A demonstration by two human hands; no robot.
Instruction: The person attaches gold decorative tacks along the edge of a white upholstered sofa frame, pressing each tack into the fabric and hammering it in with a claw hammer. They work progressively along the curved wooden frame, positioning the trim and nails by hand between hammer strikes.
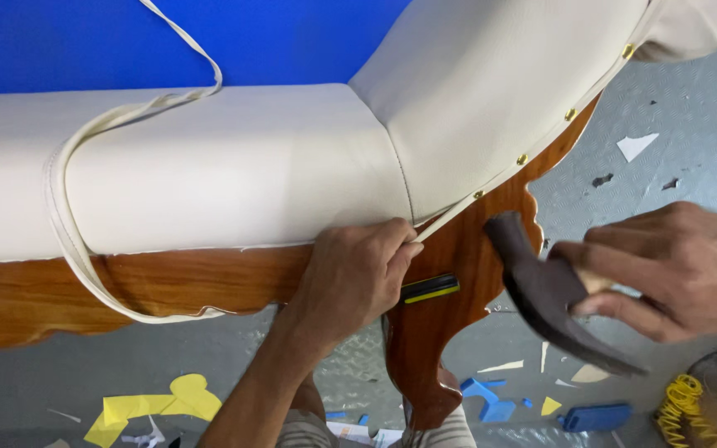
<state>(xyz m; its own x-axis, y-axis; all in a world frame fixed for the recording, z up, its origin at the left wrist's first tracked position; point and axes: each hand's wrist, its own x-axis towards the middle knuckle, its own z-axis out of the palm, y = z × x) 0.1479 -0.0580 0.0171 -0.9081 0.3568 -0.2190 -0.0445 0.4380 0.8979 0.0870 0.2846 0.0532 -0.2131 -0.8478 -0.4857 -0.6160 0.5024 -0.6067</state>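
Scraps litter the grey floor (pixel 665 108); left hand (pixel 350 278) pinches cream trim (pixel 68 241), right hand (pixel 665 270) grips hammer (pixel 545 290).

My two bare hands, left hand (pixel 350 278) near centre, right hand (pixel 665 265) at three o'clock, no gloves or rings I can see — striped light fabric at six o'clock, forearm unsleeved.

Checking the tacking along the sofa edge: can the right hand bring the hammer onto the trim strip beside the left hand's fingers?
Probably yes: the right hand holds the hammer close to the trim strip, with nothing between; the left hand pinches it nearby.
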